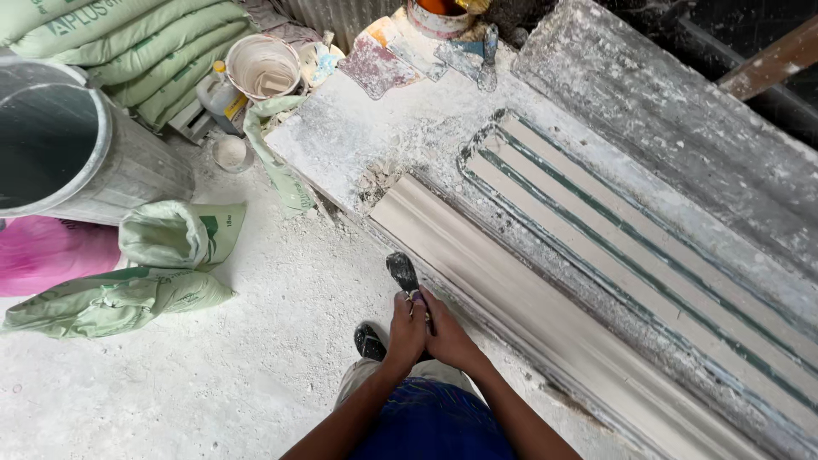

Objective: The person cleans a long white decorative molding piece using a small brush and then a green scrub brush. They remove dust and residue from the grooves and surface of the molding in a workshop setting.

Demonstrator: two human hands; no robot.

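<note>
My left hand [406, 328] and my right hand [447, 334] are pressed together low in the view, both closed around the handle of a dark scraper [403, 271]. Its blade points up and away from me, just left of a long pale plaster moulding [511, 294] that lies on the dusty workbench [358, 136]. The blade looks close to the moulding's near edge; I cannot tell whether it touches. Beyond the moulding lies a ribbed mould [613, 230] with green-edged grooves, running diagonally to the lower right.
A large grey metal drum [77, 153] stands at left beside green sacks [162, 234] and a pink bag [51, 251]. A white bucket [262, 66], a small bowl [230, 153], a bottle [217, 89] and putty knives [487, 55] lie at the bench's far end. My shoe [369, 341] rests on the dusty floor.
</note>
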